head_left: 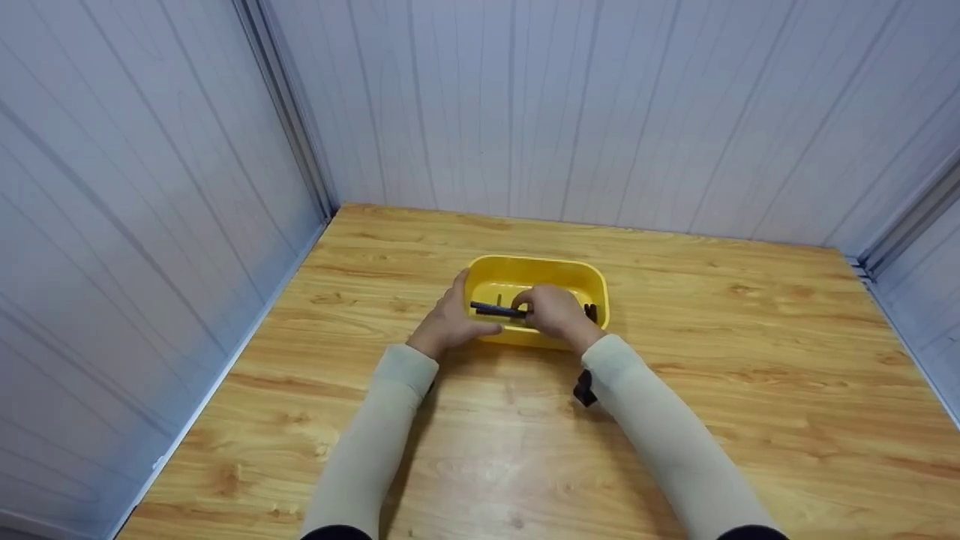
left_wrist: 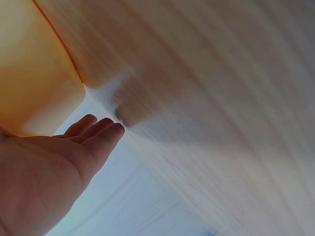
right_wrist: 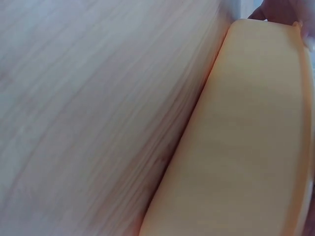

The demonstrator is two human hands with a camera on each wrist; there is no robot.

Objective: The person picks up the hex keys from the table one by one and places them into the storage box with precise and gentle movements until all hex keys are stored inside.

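Observation:
A yellow rectangular bin [head_left: 536,262] stands on the wooden table. My left hand [head_left: 450,319] rests against its left end, the thumb lying along the near rim. In the left wrist view, the straight fingers [left_wrist: 103,140] reach along the bin's outer wall [left_wrist: 39,64]. Inside the bin, my right hand [head_left: 556,311] pinches slim dark pen-like sticks [head_left: 496,309], one bluish, lying roughly level and pointing left. More short dark pieces [head_left: 591,311] show at the bin's right end, partly covered by that hand. In the right wrist view the bin's near wall [right_wrist: 236,132] hides the right hand's fingers.
A thin dark stick [head_left: 499,300] shows inside the bin beyond the pinched ones. Pale panel walls [head_left: 525,112] border the wooden table [head_left: 712,360] at the back and both sides. A black device [head_left: 585,390] hangs beneath the right wrist.

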